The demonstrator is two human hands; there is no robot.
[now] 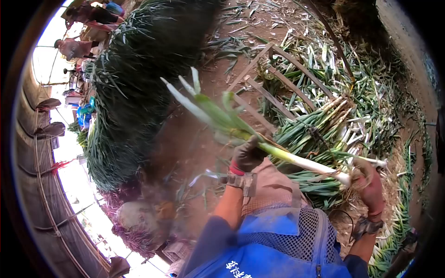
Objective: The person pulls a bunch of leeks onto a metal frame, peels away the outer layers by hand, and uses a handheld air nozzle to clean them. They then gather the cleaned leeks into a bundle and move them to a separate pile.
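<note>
My left hand (pixel 250 155), in a dark glove with a red cuff, is closed around the middle of a large green onion (pixel 296 160). The onion lies slantwise across my front, its cut green leaves up to the left and its white stem down to the right. At the root end, my right hand (pixel 369 192), in a reddish glove, is closed on the pale, stringy roots; its fingertips are partly blurred. Beneath the stem lies a bunch of green onions (pixel 301 132) with dark green leaves.
A wooden frame (pixel 282 83) stands on the soil ahead, among scattered leaf trimmings (pixel 371 102). A tall heap of green onions (pixel 130 92) rises on the left. Trimmed onions (pixel 394 236) lie at the lower right. Other people (pixel 76 48) are at the far upper left.
</note>
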